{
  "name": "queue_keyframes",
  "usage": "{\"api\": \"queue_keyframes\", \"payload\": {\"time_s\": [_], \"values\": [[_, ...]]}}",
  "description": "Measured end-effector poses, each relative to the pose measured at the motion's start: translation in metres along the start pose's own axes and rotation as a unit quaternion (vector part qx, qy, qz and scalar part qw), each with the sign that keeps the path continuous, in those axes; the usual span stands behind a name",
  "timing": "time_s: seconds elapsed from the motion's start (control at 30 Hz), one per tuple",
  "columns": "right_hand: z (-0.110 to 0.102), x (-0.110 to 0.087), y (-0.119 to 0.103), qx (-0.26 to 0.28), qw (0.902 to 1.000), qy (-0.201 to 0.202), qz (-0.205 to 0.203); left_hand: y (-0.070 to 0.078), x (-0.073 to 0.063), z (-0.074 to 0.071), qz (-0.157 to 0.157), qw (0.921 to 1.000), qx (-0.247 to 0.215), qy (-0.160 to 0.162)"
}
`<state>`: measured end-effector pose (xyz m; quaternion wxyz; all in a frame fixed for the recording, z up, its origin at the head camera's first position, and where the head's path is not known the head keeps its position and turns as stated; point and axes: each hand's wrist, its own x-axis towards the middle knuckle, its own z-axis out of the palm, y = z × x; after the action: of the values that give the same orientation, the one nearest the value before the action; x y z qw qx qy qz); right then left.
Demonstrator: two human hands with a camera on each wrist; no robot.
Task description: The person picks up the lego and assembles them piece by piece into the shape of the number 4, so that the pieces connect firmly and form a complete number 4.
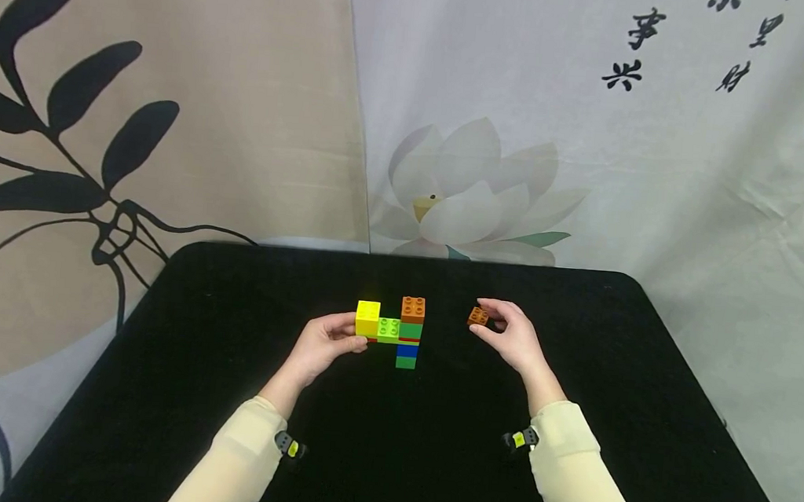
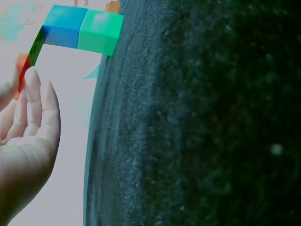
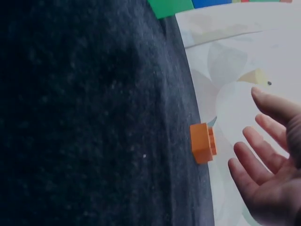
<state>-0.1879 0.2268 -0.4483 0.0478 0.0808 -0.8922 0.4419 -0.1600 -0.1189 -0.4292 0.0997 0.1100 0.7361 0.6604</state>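
In the head view my left hand (image 1: pixel 321 347) grips the left end of a toy brick structure (image 1: pixel 410 330), thumb and fingers around the end under its yellow brick (image 1: pixel 367 319). A lime brick (image 1: pixel 389 328) links this end to a column with an orange brick on top and green and blue ones below. The left wrist view shows the structure's red brick (image 2: pixel 22 70) at the fingertips. To the right, my right hand (image 1: pixel 512 337) has its fingers spread around a small loose orange brick (image 1: pixel 478 317). Seen from the right wrist, that brick stands apart from the fingers.
A black table (image 1: pixel 401 448) lies under both hands. Behind it hangs a cloth backdrop (image 1: pixel 257 113) with dark leaves, a pale lotus and black characters. Each sleeve has a small dark device at the wrist, such as the right one (image 1: pixel 520 438).
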Motion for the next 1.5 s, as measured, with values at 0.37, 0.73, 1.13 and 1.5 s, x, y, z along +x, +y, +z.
{"api": "queue_keyframes", "payload": {"time_s": [0.37, 0.73, 1.13, 1.5], "values": [[0.003, 0.013, 0.015, -0.003, 0.9984, -0.033, 0.045, -0.001, 0.0, 0.0, 0.003, 1.0, -0.002, -0.004], [0.008, 0.018, 0.032, -0.011, 0.9969, -0.049, 0.061, -0.001, 0.001, -0.001, 0.01, 0.9998, -0.006, -0.015], [0.012, 0.022, 0.036, -0.037, 0.9942, -0.005, 0.1, -0.001, 0.0, -0.001, 0.009, 0.9999, 0.001, -0.014], [0.008, 0.014, 0.024, -0.012, 0.9959, 0.005, 0.089, -0.001, 0.0, -0.001, 0.007, 0.9999, 0.001, -0.011]]}}
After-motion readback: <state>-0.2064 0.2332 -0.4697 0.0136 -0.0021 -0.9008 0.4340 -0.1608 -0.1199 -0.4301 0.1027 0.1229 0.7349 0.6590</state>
